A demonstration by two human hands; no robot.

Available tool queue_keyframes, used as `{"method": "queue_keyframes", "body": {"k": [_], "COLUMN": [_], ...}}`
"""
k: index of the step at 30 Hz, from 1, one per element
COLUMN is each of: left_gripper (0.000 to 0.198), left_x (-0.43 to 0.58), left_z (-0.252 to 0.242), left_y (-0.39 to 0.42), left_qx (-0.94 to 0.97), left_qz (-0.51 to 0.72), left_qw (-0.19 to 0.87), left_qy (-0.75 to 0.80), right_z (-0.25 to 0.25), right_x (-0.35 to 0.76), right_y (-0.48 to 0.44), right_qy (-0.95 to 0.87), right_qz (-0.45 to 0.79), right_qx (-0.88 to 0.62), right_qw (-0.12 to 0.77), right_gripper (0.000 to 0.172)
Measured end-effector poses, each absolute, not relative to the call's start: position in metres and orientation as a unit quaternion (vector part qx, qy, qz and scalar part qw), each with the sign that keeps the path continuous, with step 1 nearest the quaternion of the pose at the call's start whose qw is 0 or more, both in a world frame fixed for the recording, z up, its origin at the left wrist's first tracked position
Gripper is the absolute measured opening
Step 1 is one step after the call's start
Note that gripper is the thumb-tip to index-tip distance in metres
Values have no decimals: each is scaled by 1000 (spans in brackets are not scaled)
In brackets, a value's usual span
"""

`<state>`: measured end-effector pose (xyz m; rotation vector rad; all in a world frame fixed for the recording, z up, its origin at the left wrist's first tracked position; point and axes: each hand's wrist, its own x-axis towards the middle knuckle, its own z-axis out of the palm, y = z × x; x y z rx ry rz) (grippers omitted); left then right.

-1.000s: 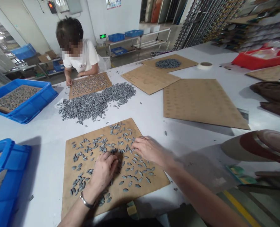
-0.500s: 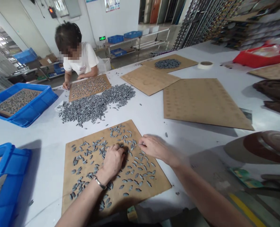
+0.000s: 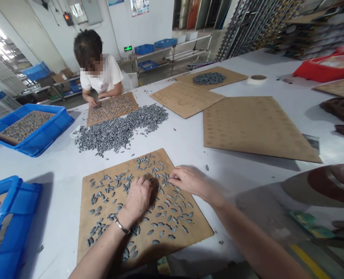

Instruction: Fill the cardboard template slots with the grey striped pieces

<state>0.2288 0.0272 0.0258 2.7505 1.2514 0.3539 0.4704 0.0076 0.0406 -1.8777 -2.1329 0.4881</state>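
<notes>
A brown board (image 3: 108,207) lies before me, strewn with small grey pointed-oval pieces (image 3: 172,236). They lie fairly evenly on its right part and in looser clusters on its left. My left hand (image 3: 139,195), a bracelet on its wrist, rests over the board's middle with fingers curled down; its fingertips and anything in them are hidden. At the board's upper right edge, my right hand (image 3: 186,180) is closed in a pinch on one grey piece among others.
Behind the board lies a large heap of grey pieces (image 3: 105,135). Blue crates (image 3: 29,193) stand at the left. Brown boards (image 3: 247,128), a tape roll (image 3: 257,79) and a red bin (image 3: 325,71) are on the right. Across the table, a co-worker (image 3: 103,79) handles another covered board.
My right hand's fingertips have shifted slightly left over the board, while my left hand stays nearly in place. The co-worker's hand has moved onto their board. The view has shifted a little.
</notes>
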Motion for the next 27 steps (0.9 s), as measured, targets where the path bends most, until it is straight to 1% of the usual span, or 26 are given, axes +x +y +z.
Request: {"method": "queue_keyframes", "body": {"k": [5, 7, 10, 15, 19, 22, 27], "left_gripper": [20, 19, 16, 19, 23, 19, 18], "left_x": [229, 233, 240, 246, 235, 215, 181], "left_z": [31, 28, 22, 22, 29, 33, 40], "left_y": [33, 34, 32, 27, 28, 28, 20], "left_qx": [893, 898, 904, 906, 893, 879, 872], "left_qz": [138, 125, 89, 35, 86, 136, 190], "left_qw": [28, 18, 3, -7, 9, 17, 30], "left_qy": [427, 422, 418, 422, 441, 458, 449], "right_z": [43, 41, 42, 55, 58, 55, 51], "right_x": [463, 460, 458, 460, 460, 463, 458], "right_y": [19, 21, 20, 10, 8, 9, 5], "right_qy": [-717, -714, -712, -700, -705, -706, -736], "right_qz": [180, 181, 174, 152, 137, 133, 128], "right_qx": [-670, -675, -678, -697, -696, -696, -664], "right_qw": [65, 53, 58, 41, 11, -2, 48], "right_gripper": [28, 27, 22, 23, 21, 23, 19]}}
